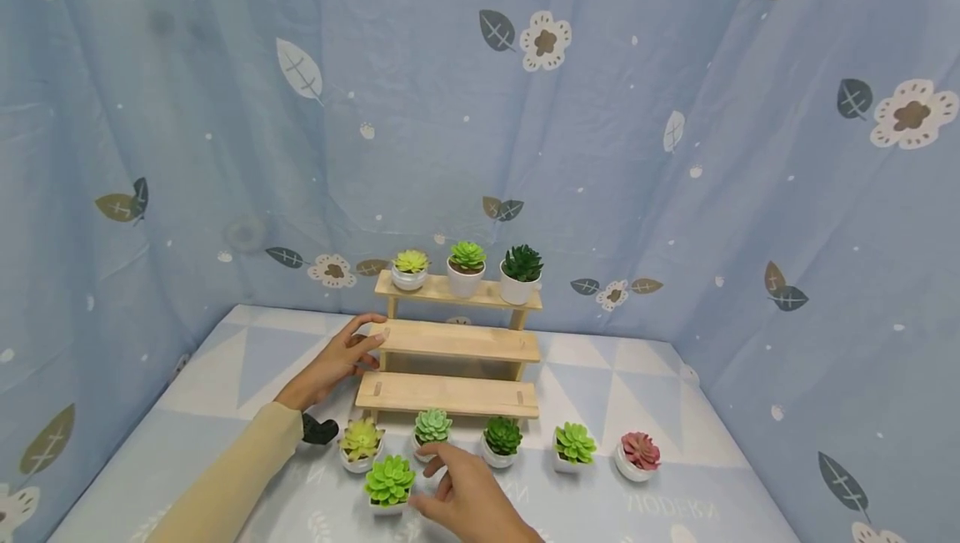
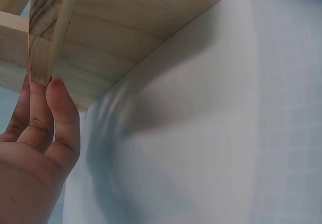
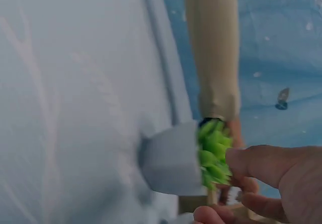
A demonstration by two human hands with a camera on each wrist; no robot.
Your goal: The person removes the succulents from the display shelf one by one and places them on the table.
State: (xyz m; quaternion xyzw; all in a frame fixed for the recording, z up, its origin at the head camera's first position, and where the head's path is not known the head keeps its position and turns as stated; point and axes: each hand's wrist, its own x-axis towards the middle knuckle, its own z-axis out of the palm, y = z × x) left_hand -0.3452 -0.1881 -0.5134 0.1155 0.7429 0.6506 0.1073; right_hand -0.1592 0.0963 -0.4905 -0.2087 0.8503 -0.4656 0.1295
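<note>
A three-tier wooden stand [image 1: 450, 393] stands at the table's back. My left hand [image 1: 336, 366] grips it at the left end of its middle shelf; in the left wrist view, fingers and thumb pinch a wooden edge [image 2: 43, 58]. In front, my right hand [image 1: 471, 495] has loosely bent, parted fingers beside a bright green potted succulent [image 1: 389, 483]. The right wrist view places the thumb [image 3: 256, 163] by its leaves, near the white pot [image 3: 173, 158]; contact is unclear. Behind that hand is a pale green succulent [image 1: 432, 428], its pot partly hidden.
Three potted succulents, including a dark green one [image 1: 521, 263], stand on the top shelf. Along the table front are a yellow-green succulent [image 1: 362, 441], another dark green one [image 1: 502, 439], a light green one [image 1: 574, 444] and a red one [image 1: 639, 453]. A patterned curtain [image 1: 600, 151] hangs behind.
</note>
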